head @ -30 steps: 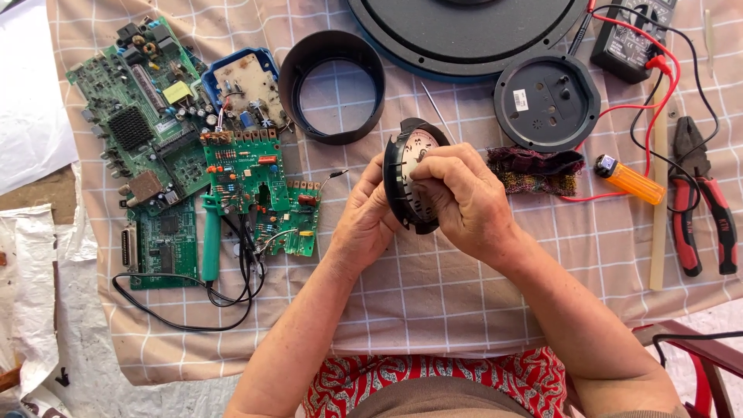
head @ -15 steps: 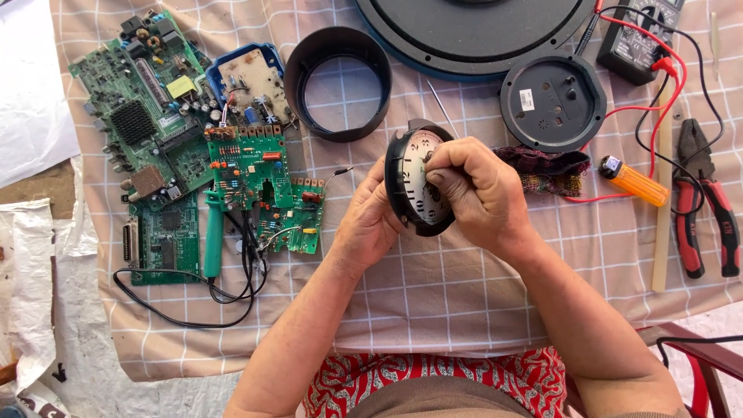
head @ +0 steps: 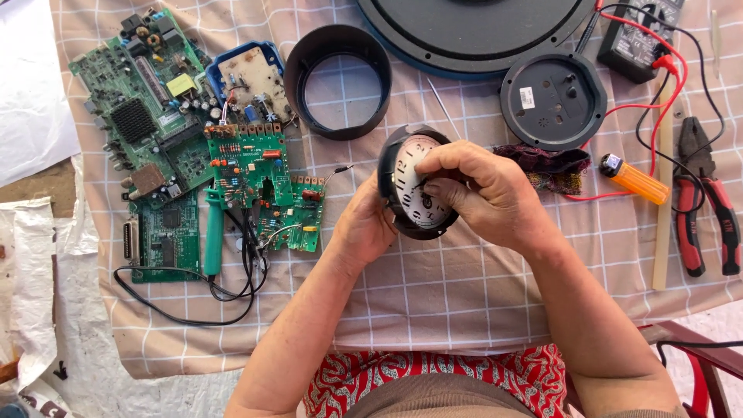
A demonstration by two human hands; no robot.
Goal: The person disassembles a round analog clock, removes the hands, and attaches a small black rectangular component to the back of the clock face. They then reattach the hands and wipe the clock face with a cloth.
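I hold a small round clock [head: 409, 182] with a black rim and a white dial above the checked cloth [head: 433, 286]. My left hand [head: 364, 224] grips its lower left rim from behind. My right hand [head: 484, 193] lies over the right side of the dial, with the fingertips pinched at the middle of the face. The clock's dial is turned up toward me. A black ring [head: 337, 81] lies behind the clock, and a round black back cover [head: 553, 101] lies at the right.
Several green circuit boards [head: 186, 155] and a green soldering iron [head: 214, 232] with a black cord lie at the left. An orange lighter [head: 635, 179], red-handled pliers [head: 700, 205], a meter with red and black leads [head: 638, 46] and a large dark disc [head: 476, 31] lie at right and back.
The clock has tilted so that its dial faces me more fully. My right fingers have moved onto the middle of the face. The view has shifted slightly.
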